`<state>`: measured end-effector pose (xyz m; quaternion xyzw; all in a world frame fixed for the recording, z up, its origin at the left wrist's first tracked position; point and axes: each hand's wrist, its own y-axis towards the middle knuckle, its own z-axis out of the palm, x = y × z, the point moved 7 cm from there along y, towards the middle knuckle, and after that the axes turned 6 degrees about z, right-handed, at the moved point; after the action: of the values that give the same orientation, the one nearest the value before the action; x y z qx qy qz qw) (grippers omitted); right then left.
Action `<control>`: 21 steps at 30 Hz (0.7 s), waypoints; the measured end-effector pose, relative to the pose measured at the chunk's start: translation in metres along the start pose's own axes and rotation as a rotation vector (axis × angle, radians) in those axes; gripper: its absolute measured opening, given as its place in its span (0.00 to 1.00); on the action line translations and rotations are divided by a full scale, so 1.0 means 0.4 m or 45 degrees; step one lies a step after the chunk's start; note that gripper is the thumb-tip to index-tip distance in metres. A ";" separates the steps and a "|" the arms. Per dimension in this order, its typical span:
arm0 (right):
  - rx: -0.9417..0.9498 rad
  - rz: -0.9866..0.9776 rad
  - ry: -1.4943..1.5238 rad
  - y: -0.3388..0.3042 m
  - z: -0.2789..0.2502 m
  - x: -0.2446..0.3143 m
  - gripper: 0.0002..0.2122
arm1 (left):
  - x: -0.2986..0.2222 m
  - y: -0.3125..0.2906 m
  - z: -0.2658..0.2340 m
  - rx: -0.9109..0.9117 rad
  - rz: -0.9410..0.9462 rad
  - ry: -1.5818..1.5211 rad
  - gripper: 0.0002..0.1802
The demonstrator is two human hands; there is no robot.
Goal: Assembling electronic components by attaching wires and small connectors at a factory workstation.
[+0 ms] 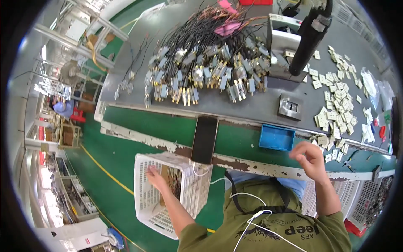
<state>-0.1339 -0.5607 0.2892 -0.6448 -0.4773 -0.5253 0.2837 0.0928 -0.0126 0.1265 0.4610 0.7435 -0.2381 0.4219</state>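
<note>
My left hand (pixel 156 178) reaches over a white plastic basket (pixel 145 201) at the lower left; its fingers are open and nothing shows in them. Dark wires (pixel 174 180) lie inside that basket. My right hand (pixel 310 160) hovers at the bench edge, just right of a blue tray (pixel 277 137). Its fingers are loosely bent and apart, with nothing visible between them. Several cream-coloured small plates (pixel 336 103) are heaped on the bench beyond that hand. At the far middle lies a big pile of metal terminal parts with black wires (pixel 205 69).
A black phone (pixel 205 140) with a white cable rests on the bench edge. A small metal fixture block (pixel 290 106) stands below a black cylindrical tool (pixel 310 40). Pliers (pixel 349 161) lie at the right. More white baskets (pixel 336 195) stand under the bench. Another person (pixel 63 108) sits far left.
</note>
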 end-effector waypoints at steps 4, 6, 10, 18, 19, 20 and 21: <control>0.034 0.195 0.098 -0.039 -0.028 -0.060 0.20 | -0.542 -0.099 0.142 0.128 0.867 -0.317 0.17; -0.025 0.165 0.157 -0.033 -0.029 -0.044 0.23 | -0.715 -0.160 0.253 0.406 1.017 -0.132 0.19; -0.061 0.165 0.184 -0.024 -0.027 -0.028 0.23 | -0.874 -0.225 0.477 0.555 1.426 0.152 0.26; -0.016 0.322 0.454 -0.041 -0.017 -0.042 0.07 | -0.926 -0.191 0.569 0.668 1.333 0.482 0.29; -0.018 0.353 0.454 -0.042 -0.014 -0.043 0.06 | -0.922 -0.190 0.560 0.643 1.300 0.497 0.28; -0.017 0.386 0.454 -0.044 -0.010 -0.044 0.06 | -0.912 -0.188 0.548 0.618 1.265 0.514 0.28; -0.012 0.357 0.463 -0.046 -0.007 -0.040 0.07 | -0.905 -0.189 0.539 0.621 1.272 0.514 0.28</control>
<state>-0.1518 -0.5611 0.2722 -0.6008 -0.3215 -0.5907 0.4322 0.1929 -0.3832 0.3161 0.8751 0.4259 -0.0822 0.2148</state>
